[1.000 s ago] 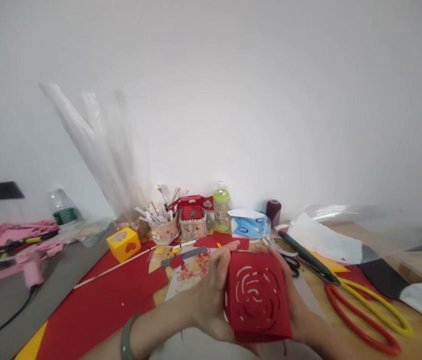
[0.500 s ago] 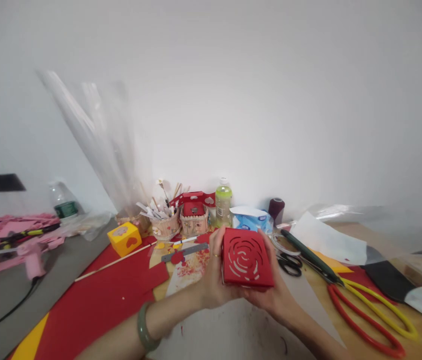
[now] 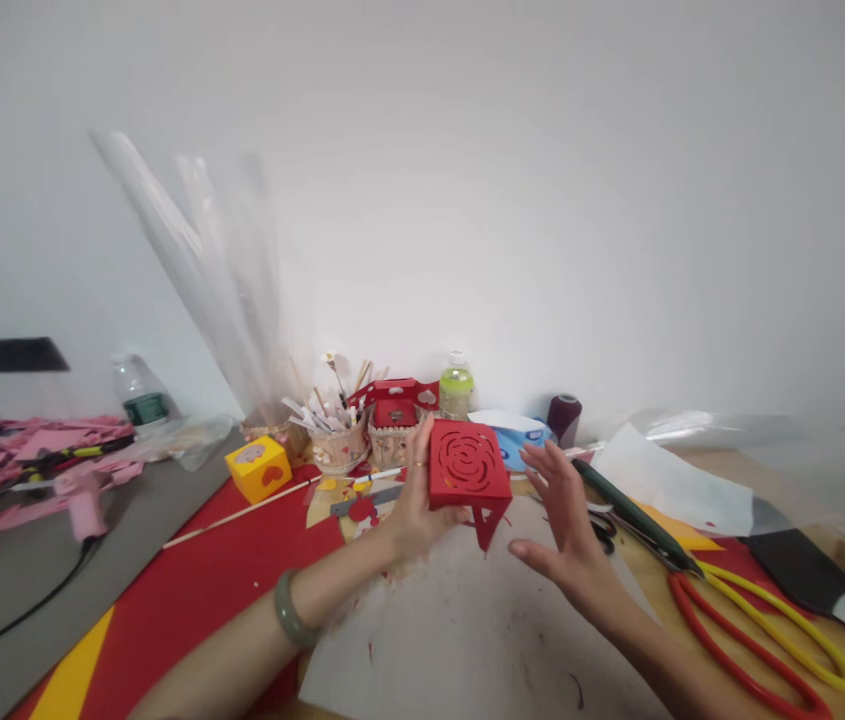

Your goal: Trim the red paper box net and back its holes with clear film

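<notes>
A red paper box (image 3: 469,462) with a rose pattern cut through its top is held above the work sheet (image 3: 437,640). My left hand (image 3: 422,510) grips its left side, thumb along the lower front edge; a green bangle circles that wrist. A red flap (image 3: 487,525) hangs down below the box's front. Off to the right of the box, my right hand (image 3: 561,520) is open, fingers spread and touching nothing. The underside and back of the box are hidden.
Scissors with red and yellow handles (image 3: 752,620) lie at right. Behind stand decorated baskets (image 3: 339,448), a green-liquid bottle (image 3: 456,388) and a blue tissue pack (image 3: 516,440). A yellow box (image 3: 258,470) and a pink glue gun (image 3: 81,505) are at left.
My right hand has let go of the red paper box and moved to the right, opening out. In my left hand the box has shifted slightly left, its flap now hanging down.
</notes>
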A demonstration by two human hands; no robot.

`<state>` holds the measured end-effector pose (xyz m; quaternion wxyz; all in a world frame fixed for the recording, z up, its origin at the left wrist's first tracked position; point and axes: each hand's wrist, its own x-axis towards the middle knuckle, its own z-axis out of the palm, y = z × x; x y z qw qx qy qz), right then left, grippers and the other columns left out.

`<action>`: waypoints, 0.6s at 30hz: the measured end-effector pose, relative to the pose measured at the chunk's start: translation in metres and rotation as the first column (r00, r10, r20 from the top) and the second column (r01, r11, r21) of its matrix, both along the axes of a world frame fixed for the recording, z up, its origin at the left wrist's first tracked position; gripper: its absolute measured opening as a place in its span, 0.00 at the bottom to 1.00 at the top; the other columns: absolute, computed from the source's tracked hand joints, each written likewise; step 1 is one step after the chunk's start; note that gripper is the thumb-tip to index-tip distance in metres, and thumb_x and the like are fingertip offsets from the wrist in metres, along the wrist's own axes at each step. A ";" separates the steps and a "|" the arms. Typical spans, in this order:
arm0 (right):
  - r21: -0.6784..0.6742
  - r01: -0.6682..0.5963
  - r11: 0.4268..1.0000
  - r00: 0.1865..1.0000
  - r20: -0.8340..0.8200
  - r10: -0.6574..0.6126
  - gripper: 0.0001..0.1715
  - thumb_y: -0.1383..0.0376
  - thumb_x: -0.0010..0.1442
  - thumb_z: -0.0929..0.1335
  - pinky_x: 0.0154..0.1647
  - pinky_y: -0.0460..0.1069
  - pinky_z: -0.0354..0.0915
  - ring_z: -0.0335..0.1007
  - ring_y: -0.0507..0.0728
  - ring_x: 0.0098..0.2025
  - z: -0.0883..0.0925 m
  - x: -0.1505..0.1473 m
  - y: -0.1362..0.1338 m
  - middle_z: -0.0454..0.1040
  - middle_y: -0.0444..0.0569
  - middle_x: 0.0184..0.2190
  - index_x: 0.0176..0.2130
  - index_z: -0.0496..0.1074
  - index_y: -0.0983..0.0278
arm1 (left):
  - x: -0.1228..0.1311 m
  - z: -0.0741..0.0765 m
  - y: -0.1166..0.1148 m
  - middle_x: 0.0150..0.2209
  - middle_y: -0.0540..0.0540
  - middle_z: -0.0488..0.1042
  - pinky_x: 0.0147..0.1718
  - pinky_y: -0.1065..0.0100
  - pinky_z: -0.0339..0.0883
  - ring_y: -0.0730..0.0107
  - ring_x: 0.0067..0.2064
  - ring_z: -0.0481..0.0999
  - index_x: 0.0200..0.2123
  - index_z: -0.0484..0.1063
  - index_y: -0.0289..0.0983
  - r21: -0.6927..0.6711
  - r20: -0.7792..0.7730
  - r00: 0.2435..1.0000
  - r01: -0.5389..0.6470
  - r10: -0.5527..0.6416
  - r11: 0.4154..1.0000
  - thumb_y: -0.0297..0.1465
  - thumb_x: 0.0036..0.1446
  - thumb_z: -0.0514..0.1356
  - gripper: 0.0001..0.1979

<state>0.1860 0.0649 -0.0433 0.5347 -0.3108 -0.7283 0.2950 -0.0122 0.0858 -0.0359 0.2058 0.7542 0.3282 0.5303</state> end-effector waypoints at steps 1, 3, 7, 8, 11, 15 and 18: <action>-0.016 0.012 1.000 1.000 0.006 -0.012 0.51 0.52 0.53 0.70 0.62 0.66 0.44 0.42 0.64 0.65 0.003 0.001 0.001 0.44 0.53 0.64 0.63 0.37 0.49 | -0.002 0.006 0.001 0.62 0.36 0.43 0.60 0.45 0.43 0.46 0.64 0.42 0.65 0.31 0.40 0.043 0.007 1.000 -0.009 0.009 0.999 0.60 0.45 0.54 0.54; -0.040 0.028 0.999 1.000 0.010 -0.028 0.50 0.52 0.54 0.69 0.61 0.66 0.45 0.42 0.64 0.65 0.010 0.004 0.002 0.43 0.52 0.65 0.63 0.37 0.48 | -0.007 0.021 0.004 0.60 0.37 0.47 0.59 0.46 0.44 0.47 0.63 0.46 0.65 0.37 0.41 0.094 -0.071 0.998 0.009 -0.003 0.996 0.60 0.42 0.56 0.54; -0.024 0.023 0.999 0.996 0.092 -0.021 0.52 0.50 0.52 0.69 0.62 0.65 0.44 0.38 0.64 0.66 0.027 0.010 0.005 0.40 0.53 0.65 0.63 0.36 0.51 | -0.014 0.053 0.009 0.60 0.37 0.52 0.56 0.46 0.53 0.46 0.60 0.55 0.65 0.37 0.45 0.025 -0.445 0.894 0.077 -0.058 0.997 0.52 0.41 0.64 0.55; -0.023 0.021 1.000 0.989 0.144 -0.017 0.53 0.50 0.51 0.70 0.62 0.65 0.43 0.36 0.65 0.66 0.032 0.011 0.005 0.39 0.53 0.65 0.63 0.36 0.51 | -0.014 0.060 0.009 0.60 0.36 0.55 0.53 0.45 0.56 0.45 0.58 0.59 0.65 0.33 0.44 -0.008 -0.515 0.855 0.076 -0.069 0.997 0.51 0.39 0.65 0.58; -0.045 0.011 0.999 0.960 0.281 0.002 0.56 0.51 0.49 0.72 0.63 0.64 0.43 0.36 0.65 0.66 0.039 0.008 0.003 0.36 0.52 0.66 0.63 0.36 0.51 | -0.005 0.075 0.006 0.57 0.32 0.60 0.46 0.46 0.62 0.41 0.55 0.63 0.65 0.30 0.40 -0.001 -0.682 0.727 0.102 -0.076 0.995 0.49 0.38 0.66 0.61; -0.111 -0.021 0.994 0.942 0.331 0.057 0.56 0.54 0.49 0.72 0.63 0.64 0.43 0.40 0.65 0.66 0.030 0.003 0.000 0.41 0.55 0.66 0.64 0.36 0.55 | 0.009 0.078 0.000 0.61 0.31 0.55 0.46 0.53 0.64 0.44 0.58 0.60 0.65 0.27 0.37 0.030 -0.783 0.614 0.190 -0.095 0.981 0.42 0.43 0.63 0.57; -0.155 -0.003 0.988 0.946 0.320 0.053 0.53 0.54 0.49 0.72 0.63 0.62 0.44 0.40 0.65 0.65 0.014 0.010 -0.001 0.44 0.54 0.65 0.64 0.41 0.56 | 0.007 0.071 -0.004 0.64 0.31 0.49 0.53 0.51 0.57 0.45 0.62 0.53 0.65 0.28 0.36 -0.005 -0.796 0.591 0.210 -0.131 0.978 0.43 0.43 0.64 0.57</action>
